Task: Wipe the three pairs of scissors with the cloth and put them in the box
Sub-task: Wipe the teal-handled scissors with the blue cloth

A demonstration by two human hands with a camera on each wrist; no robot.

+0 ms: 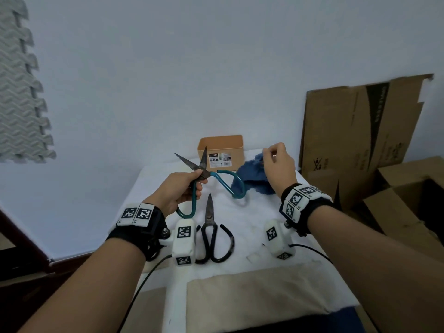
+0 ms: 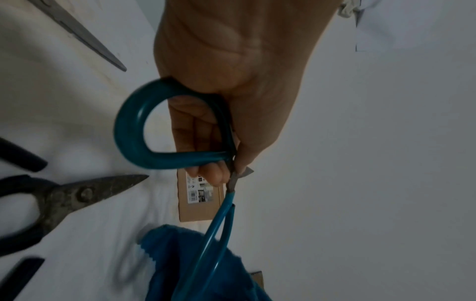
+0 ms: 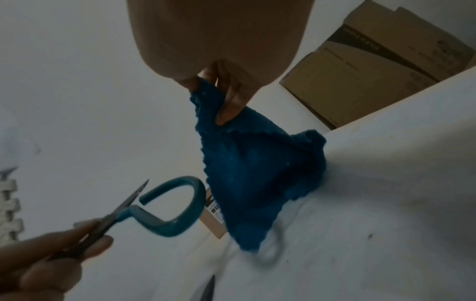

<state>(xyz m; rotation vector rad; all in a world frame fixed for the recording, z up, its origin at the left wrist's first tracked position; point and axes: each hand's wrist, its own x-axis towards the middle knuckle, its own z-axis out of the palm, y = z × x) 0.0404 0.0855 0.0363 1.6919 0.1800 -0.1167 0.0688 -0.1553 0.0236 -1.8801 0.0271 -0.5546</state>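
Note:
My left hand (image 1: 192,186) grips the teal-handled scissors (image 1: 217,176) near the pivot, above the table, with the blades spread and pointing up and away. One teal loop (image 2: 134,142) sits in my palm, and the other hangs toward the blue cloth (image 1: 252,179). My right hand (image 1: 269,157) pinches the cloth's upper edge (image 3: 206,97) and lifts it while its lower part rests on the table. Black-handled scissors (image 1: 211,227) lie on the table, blades shut. A blade of another pair (image 2: 85,38) shows in the left wrist view. The tan box (image 1: 221,150) stands open behind.
The white-covered table (image 1: 264,224) ends at the wall behind the box. Flattened and open cardboard boxes (image 1: 360,131) stand off the table's right side. A grey foam mat (image 1: 19,92) hangs on the wall at left. A black cable (image 1: 149,275) trails from my left wrist.

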